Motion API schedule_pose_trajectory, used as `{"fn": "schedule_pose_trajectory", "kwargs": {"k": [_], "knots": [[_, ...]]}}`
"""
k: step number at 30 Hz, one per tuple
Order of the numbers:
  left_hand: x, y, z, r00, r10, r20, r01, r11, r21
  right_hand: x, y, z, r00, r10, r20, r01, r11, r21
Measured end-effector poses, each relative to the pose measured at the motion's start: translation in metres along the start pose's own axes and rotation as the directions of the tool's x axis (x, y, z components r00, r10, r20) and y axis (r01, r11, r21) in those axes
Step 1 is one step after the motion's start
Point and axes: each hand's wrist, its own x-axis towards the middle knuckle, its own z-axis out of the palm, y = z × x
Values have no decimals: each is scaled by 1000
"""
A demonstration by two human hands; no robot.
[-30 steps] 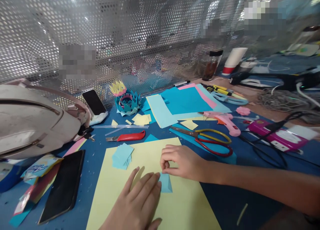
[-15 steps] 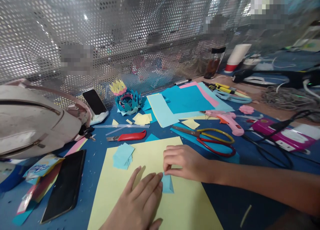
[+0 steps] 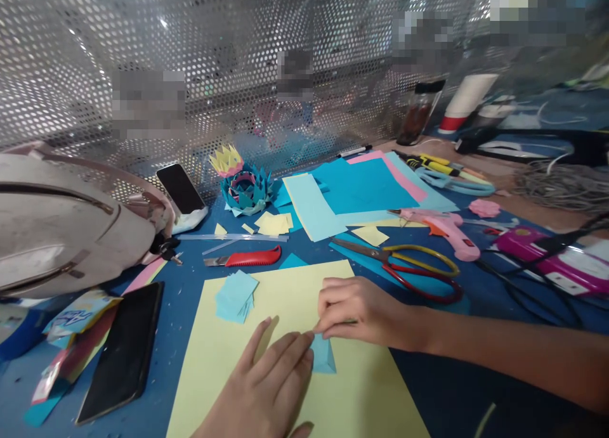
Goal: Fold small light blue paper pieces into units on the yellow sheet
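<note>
A small folded piece of light blue paper [image 3: 324, 355] lies on a large pale yellow sheet [image 3: 190, 368]. My left hand [image 3: 273, 374] rests flat at its left side, fingers stretched out, the tips touching the paper's edge. At the upper edge of the same piece, my right hand [image 3: 354, 308] is closed in a pinch, thumb and fingertips pressed together on it. The fingers cover part of the paper. Up and left of my hands, a loose pile of light blue paper squares [image 3: 236, 293] sits on the yellow sheet.
Beyond the sheet lie a red box cutter [image 3: 254, 257], scissors [image 3: 419, 264], a pink glue gun [image 3: 445, 229] and a blue paper flower [image 3: 245, 191]. A black phone [image 3: 124, 349] and pale backpack [image 3: 71, 216] are at left. A magenta power strip [image 3: 547, 260] with cables is at right.
My right fingers have closed more tightly at the paper's top edge. My left hand stays flat beside it. The whole view has shifted slightly.
</note>
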Motion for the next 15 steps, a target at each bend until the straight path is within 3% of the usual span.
{"fn": "schedule_pose_trajectory", "kwargs": {"k": [9, 15], "knots": [[-1, -1, 4, 1000, 5, -10, -5, 1000, 3, 1, -1, -2, 998, -64, 18, 65, 994, -87], [-1, -1, 3, 1000, 16, -2, -16, 1000, 2, 3, -8, -9, 988, -71, 141, 104, 964, -245]]}}
